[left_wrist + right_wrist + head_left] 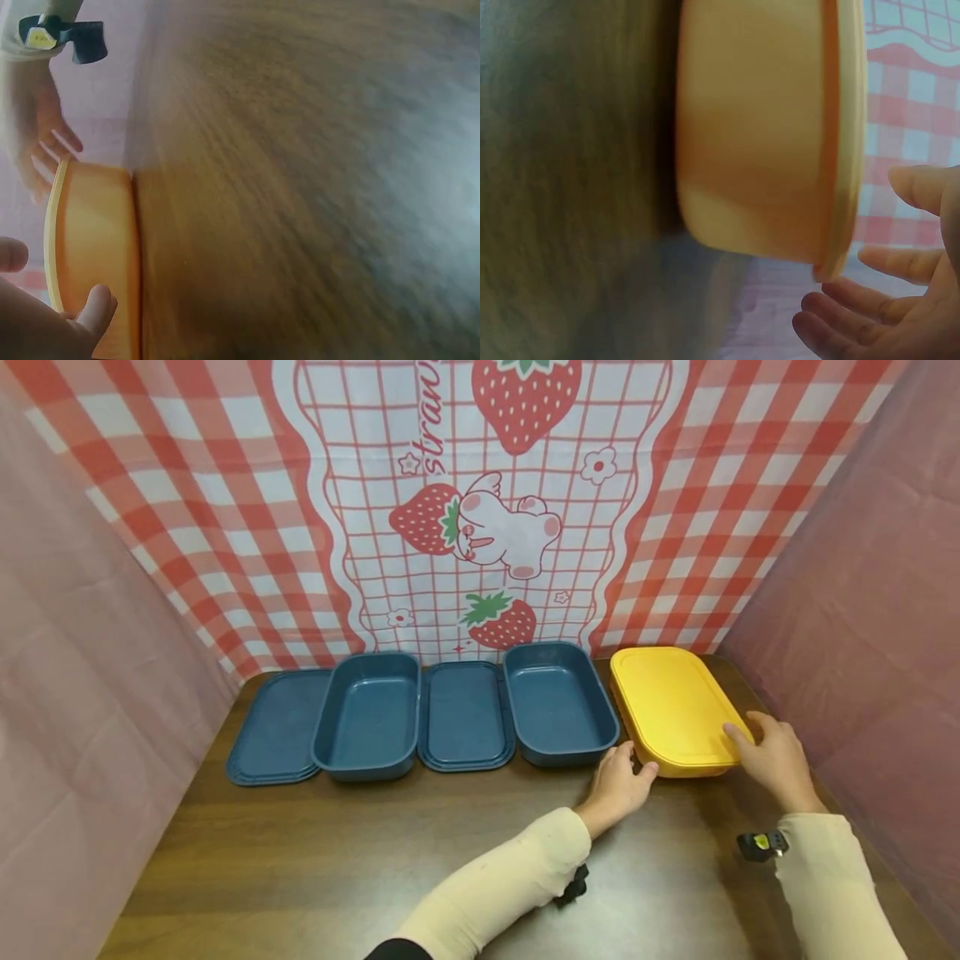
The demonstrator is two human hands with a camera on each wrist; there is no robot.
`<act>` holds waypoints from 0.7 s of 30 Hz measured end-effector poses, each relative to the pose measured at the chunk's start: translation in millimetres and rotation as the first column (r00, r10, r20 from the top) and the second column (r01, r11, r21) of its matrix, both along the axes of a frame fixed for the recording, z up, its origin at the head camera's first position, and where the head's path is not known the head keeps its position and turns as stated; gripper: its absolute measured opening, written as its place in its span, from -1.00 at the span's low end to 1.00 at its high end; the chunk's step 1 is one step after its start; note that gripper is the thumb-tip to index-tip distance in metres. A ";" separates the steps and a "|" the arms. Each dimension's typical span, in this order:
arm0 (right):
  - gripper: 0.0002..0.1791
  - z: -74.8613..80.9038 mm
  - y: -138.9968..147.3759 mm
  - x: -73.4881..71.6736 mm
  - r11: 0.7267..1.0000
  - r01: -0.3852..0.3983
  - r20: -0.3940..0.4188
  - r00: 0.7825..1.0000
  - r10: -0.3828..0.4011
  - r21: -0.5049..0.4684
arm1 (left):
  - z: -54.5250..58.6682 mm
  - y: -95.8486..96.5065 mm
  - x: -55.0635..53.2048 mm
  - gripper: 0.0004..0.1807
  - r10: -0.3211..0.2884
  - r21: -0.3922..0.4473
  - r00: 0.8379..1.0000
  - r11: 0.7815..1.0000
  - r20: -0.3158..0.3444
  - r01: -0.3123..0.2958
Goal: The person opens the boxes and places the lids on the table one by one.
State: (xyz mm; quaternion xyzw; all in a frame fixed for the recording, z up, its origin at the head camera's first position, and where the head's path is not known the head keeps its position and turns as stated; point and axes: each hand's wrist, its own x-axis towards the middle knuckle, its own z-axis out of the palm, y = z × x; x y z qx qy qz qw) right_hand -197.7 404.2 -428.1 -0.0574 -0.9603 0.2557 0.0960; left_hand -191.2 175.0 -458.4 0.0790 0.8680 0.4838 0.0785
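A yellow lidded box [678, 706] sits on the table at the right end of a row of containers, its lid in place. My left hand [618, 783] is at its front left corner. In the left wrist view, the left thumb [97, 311] lies over the box's front wall, with one finger showing beyond the lid's edge. My right hand [776, 758] is by the front right corner, the thumb over the lid's edge in the head view. From the right wrist, its spread fingers [900, 262] appear beside the lid rim.
Left of the box stand a blue open container [562, 702], a blue lid [467, 714], another blue open container [371, 714] and another blue lid [281, 727]. A checked strawberry cloth [450, 568] hangs behind. Pink cloth [862, 585] borders the wooden table [337, 852].
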 end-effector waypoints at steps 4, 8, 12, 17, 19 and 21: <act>-0.23 -6.2 3.9 -1.2 0.999 0.027 0.022 0.999 -0.026 -0.034 | -1.0 4.4 -1.8 -0.42 0.048 0.052 0.998 0.997 0.042 -0.050; -0.19 -11.1 7.1 -4.0 0.993 0.058 0.076 0.996 -0.050 -0.103 | -2.1 9.6 -2.0 -0.39 0.066 0.071 0.996 0.995 0.057 -0.070; -0.12 -17.2 8.9 -7.2 0.974 0.106 0.147 0.986 -0.077 -0.202 | -4.5 11.8 -3.1 -0.39 0.053 0.096 0.997 0.994 0.059 -0.058; -0.10 -23.8 8.8 -10.3 0.947 0.165 0.197 0.974 -0.113 -0.275 | -9.5 11.4 -5.8 -0.43 0.009 0.128 1.000 0.992 0.016 -0.011; -0.11 -24.8 8.4 -10.6 0.939 0.180 0.204 0.971 -0.123 -0.293 | -11.1 11.9 -6.9 -0.44 -0.003 0.145 1.000 0.989 0.007 0.001; -0.11 -25.7 8.2 -10.6 0.930 0.193 0.211 0.969 -0.130 -0.313 | -12.4 12.6 -7.8 -0.45 -0.005 0.175 1.000 0.985 0.012 0.003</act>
